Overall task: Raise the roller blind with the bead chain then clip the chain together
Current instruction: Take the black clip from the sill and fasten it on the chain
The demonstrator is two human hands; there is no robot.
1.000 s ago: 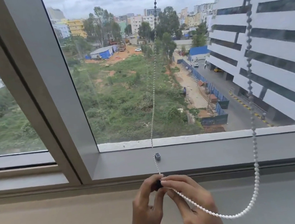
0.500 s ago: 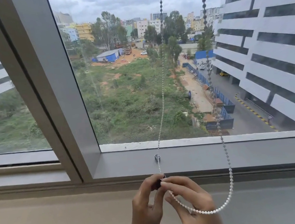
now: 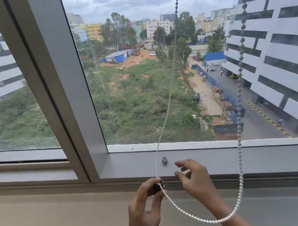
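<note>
The bead chain (image 3: 165, 114) hung in front of the window pane (image 3: 140, 85) as one long loop, its two strands coming down from above the frame's top edge and meeting in a slack curve below the sill (image 3: 256, 157). The left hand (image 3: 144, 205) pinched the left strand between thumb and forefinger, together with a small dark clip (image 3: 157, 186) pressed against the beads — chain and clip sat right at the fingertips, just in front of the lower window frame. The right hand (image 3: 196, 181) was beside it, a little to the right and slightly higher, fingers spread and loosely curled, holding nothing; the chain's low curve passed across that wrist and forearm, though whether it touched the skin could not be told.

The beads were small, round and white where they lay against the wall, looking grey higher up against the sky. A small grey chain holder (image 3: 164, 159) stood on the sill just above the hands — close to the left strand.
</note>
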